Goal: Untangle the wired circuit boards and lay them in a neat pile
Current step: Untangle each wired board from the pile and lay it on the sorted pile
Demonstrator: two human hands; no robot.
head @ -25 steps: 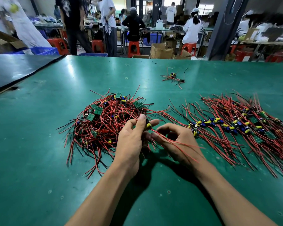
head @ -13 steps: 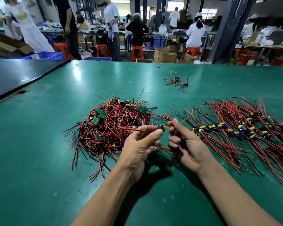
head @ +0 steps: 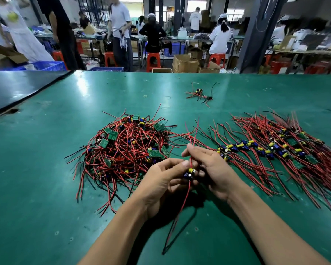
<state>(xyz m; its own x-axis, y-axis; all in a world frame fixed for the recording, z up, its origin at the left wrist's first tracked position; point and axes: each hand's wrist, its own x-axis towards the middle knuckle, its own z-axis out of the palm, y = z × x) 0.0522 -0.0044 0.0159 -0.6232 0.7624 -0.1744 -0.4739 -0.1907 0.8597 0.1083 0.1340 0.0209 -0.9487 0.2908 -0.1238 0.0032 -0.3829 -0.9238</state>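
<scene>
Head view, lower centre: forearms converge above the desk (head: 36, 169), left hand (head: 161, 180) pinching one circuit board (head: 189, 173), right hand (head: 212, 169) pinching its red wires (head: 191, 136); tangled heap (head: 126, 148) centre-left, sorted pile (head: 275, 150) right.

On table (head: 36, 169), tangle (head: 126, 150) left of and beyond left hand (head: 161, 180). Right of right hand (head: 214, 173), row (head: 275, 150); board (head: 189, 172) between hands. Far beyond them, stray board (head: 199, 91).

bright overhead light, glare patches on bench (head: 80, 88), soft shadows under forearms, wide-angle edge warp, background people blurred
</scene>
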